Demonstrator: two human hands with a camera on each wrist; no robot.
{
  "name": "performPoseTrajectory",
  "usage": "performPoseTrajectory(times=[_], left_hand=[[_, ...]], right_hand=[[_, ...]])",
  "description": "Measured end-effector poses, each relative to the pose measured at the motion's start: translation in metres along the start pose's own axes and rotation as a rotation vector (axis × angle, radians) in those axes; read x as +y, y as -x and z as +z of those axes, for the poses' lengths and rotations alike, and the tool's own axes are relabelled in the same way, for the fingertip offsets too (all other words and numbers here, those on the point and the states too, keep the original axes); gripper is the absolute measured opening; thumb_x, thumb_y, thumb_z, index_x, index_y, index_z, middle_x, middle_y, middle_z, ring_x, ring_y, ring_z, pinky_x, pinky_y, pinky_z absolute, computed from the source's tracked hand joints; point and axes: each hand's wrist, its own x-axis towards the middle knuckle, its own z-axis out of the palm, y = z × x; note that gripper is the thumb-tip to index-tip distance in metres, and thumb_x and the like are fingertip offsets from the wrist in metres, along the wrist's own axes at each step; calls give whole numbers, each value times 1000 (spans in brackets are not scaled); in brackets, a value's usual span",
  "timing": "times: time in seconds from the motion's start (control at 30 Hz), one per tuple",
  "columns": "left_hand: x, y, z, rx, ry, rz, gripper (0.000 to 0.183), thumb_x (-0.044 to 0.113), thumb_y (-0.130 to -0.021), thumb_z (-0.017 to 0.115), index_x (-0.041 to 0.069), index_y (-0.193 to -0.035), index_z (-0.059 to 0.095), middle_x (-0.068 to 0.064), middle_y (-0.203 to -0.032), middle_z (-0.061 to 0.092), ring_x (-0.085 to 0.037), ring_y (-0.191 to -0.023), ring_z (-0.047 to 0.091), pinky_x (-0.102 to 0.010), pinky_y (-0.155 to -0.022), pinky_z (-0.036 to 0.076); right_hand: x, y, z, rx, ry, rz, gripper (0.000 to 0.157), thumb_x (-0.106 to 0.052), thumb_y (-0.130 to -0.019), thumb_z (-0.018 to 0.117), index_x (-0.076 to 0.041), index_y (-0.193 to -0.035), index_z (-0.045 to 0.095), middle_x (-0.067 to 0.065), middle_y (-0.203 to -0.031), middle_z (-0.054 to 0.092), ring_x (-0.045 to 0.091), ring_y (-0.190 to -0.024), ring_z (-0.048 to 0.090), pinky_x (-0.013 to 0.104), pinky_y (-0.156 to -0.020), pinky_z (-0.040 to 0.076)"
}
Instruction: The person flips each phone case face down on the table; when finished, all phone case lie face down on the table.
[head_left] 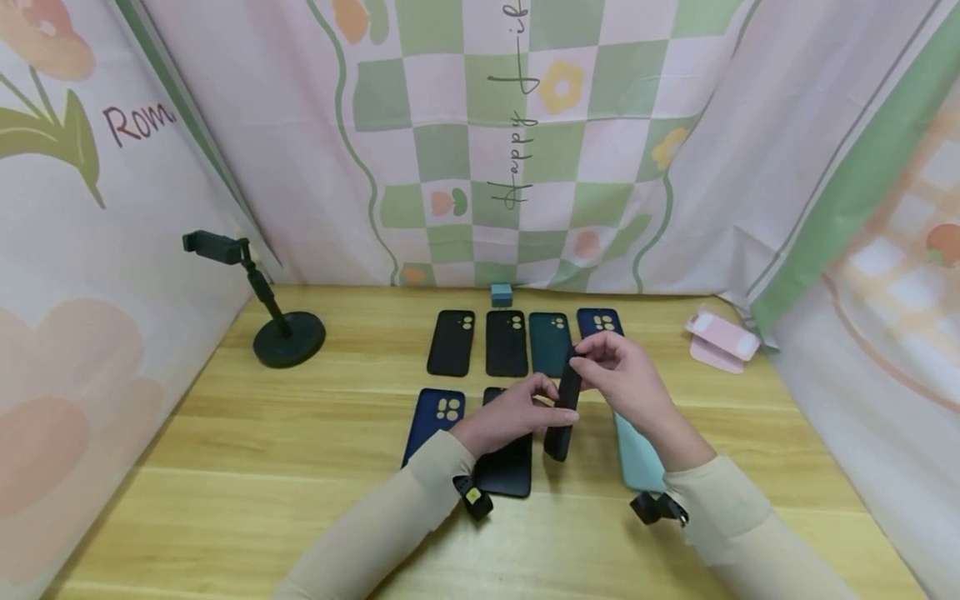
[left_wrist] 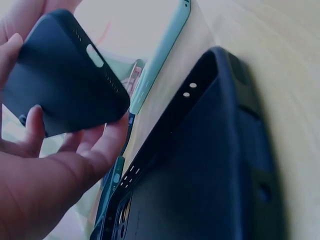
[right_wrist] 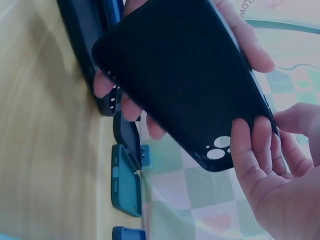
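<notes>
A black phone case (head_left: 564,408) is held up on edge between both hands, above the table. My left hand (head_left: 517,412) grips its lower part, thumb on one side and fingers on the other. Near the camera cutouts, my right hand (head_left: 626,375) pinches the top end, as the right wrist view shows with the case (right_wrist: 170,75) and the fingers (right_wrist: 262,145). In the left wrist view the case's bottom edge (left_wrist: 95,55) with its port slot faces the camera. Beneath the left hand lies another black phone case (head_left: 506,471), partly covered by that hand.
At the back lie two black cases (head_left: 450,343), a dark green case (head_left: 550,342) and a blue case (head_left: 600,320). Another blue case (head_left: 435,421) is left, a mint case (head_left: 639,454) right. A black phone stand (head_left: 288,337), pink stand (head_left: 722,340) and small blue box (head_left: 501,294) stand around.
</notes>
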Motion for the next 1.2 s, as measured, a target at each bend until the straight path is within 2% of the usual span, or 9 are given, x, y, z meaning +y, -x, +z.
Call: performPoseTrajectory(times=[0.17, 0.37, 0.6, 0.7, 0.83, 1.0, 1.1, 1.2], left_hand=[[1, 2, 0, 66, -65, 14, 38, 30, -86, 78, 9, -105, 52, -6, -103, 65, -16, -81, 64, -35, -70, 49], [0, 4, -4, 136, -107, 35, 32, 26, -84, 80, 14, -106, 60, -2, -105, 61, -16, -79, 63, -37, -73, 52], [-3, 4, -6, 165, -126, 50, 22, 10, -86, 74, 14, -106, 66, -3, -94, 66, -15, -76, 63, -39, -74, 55], [-4, 4, -5, 177, -134, 46, 21, 8, -86, 72, 15, -105, 68, -1, -97, 65, -15, -77, 63, -40, -75, 55], [-5, 4, -5, 177, -147, 46, 19, 8, -86, 72, 17, -103, 70, 1, -102, 64, -15, -79, 64, -40, -75, 56], [-5, 3, -1, 153, -202, 58, 18, 9, -89, 70, 14, -106, 71, -1, -97, 65, -19, -76, 66, -35, -67, 56], [-4, 3, 1, 131, -267, 23, 19, 15, -92, 69, 14, -110, 70, 0, -93, 67, -20, -75, 67, -31, -64, 54], [-4, 2, 2, 112, -289, -17, 22, 19, -93, 68, 15, -115, 69, 2, -95, 68, -16, -75, 68, -28, -66, 54]], right_hand=[[8, 0, -3, 18, -13, 14, 25, -15, -94, 67, 3, -108, 56, 16, -93, 59, 21, -75, 68, 40, -71, 58], [18, -2, -11, 44, -36, 59, 29, -15, -96, 65, 5, -113, 55, 14, -97, 57, 17, -76, 66, 36, -70, 58], [32, -4, -18, 47, -27, 110, 32, -14, -97, 63, 8, -118, 53, 17, -99, 57, 19, -73, 66, 39, -69, 58], [39, -5, -20, 43, -15, 131, 32, -13, -97, 63, 8, -118, 53, 17, -99, 57, 21, -73, 66, 40, -69, 58], [46, -6, -22, 28, 14, 161, 30, -12, -97, 61, 7, -119, 53, 19, -99, 57, 24, -74, 66, 43, -69, 58], [50, -5, -24, -38, 72, 205, 30, -7, -96, 60, 7, -121, 52, 22, -103, 57, 26, -80, 64, 45, -71, 58], [52, -5, -24, -88, 111, 242, 33, -4, -95, 58, 8, -125, 50, 23, -109, 56, 27, -83, 64, 43, -73, 57], [53, -5, -23, -127, 159, 283, 38, -6, -95, 59, 8, -129, 48, 25, -116, 54, 25, -85, 65, 41, -75, 57]])
